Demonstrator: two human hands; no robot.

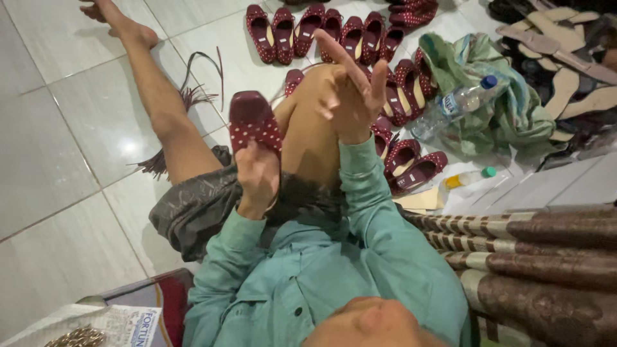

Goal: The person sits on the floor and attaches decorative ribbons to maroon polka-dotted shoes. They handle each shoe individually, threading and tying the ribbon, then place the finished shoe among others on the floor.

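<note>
So the left hand (257, 177) is gripping a dark red dotted shoe (254, 122) mid-frame, toe pointing up, long axis roughly vertical. Right hand (353, 96) is spread open, holding nothing, just beside it over the knee (308, 109). More matching shoes (321, 29) line the floor up top, water bottle (453, 106) to the right.

A dark red flat shoe (254, 122) dotted with small white spots stands nearly upright above the person's raised knee (308, 109), toe end up and its plain maroon sole facing the camera. The spotted upper wraps its lower part, just left of the knee. The left hand (257, 177) grips the shoe from below, fingers curled around its heel end, level with the thigh under the knee. The right hand (353, 96) rests against the knee's right side, fingers spread and raised, clear of the shoe.
</note>
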